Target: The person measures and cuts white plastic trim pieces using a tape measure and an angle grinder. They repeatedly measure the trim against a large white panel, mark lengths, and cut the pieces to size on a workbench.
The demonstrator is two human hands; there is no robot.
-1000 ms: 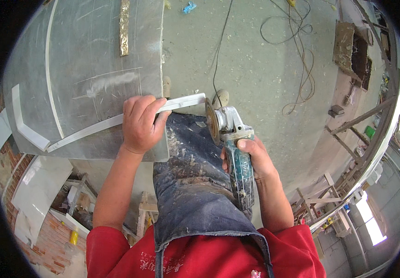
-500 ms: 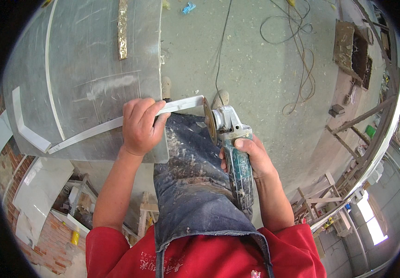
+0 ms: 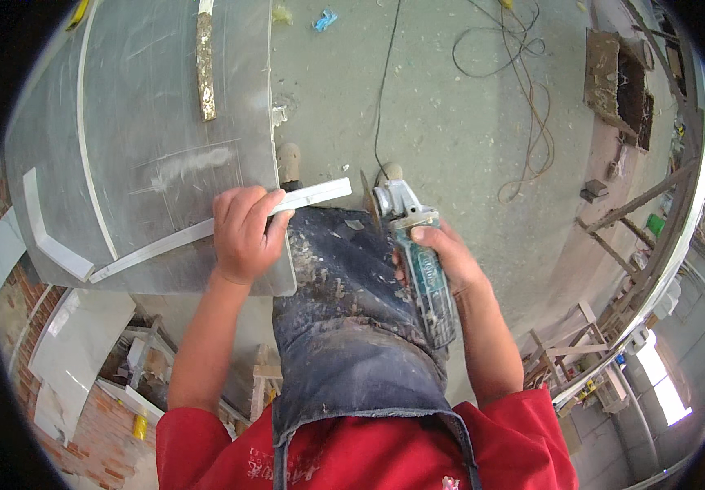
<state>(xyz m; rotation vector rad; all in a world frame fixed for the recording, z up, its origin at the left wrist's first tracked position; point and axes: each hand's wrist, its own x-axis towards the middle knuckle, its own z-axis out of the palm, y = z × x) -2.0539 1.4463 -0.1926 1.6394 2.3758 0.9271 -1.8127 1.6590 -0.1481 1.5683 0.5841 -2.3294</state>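
Observation:
My left hand [image 3: 246, 231] grips a long white strip [image 3: 160, 245] near its right end. That strip lies across the grey tabletop [image 3: 156, 106], and its end sticks out past the table's right edge. In my right hand [image 3: 444, 260] is a green and grey angle grinder [image 3: 424, 278], fingers wrapped round its body. The grinder's disc [image 3: 371, 200] stands nearly edge-on, a small gap to the right of the strip's end. A bent white strip [image 3: 49, 237] lies at the table's left, close to the long strip's far end.
A speckled narrow bar [image 3: 205, 69] and a thin white strip [image 3: 83, 122] lie on the table. The grinder's cord [image 3: 381, 90] trails up the floor. Coiled cables [image 3: 524, 49], a rough brown box [image 3: 618, 86] and wooden frames [image 3: 569, 343] are to the right.
The grinder has moved slightly right, so its disc no longer meets the strip's end. The strip's end has shifted a little left and down with my left hand.

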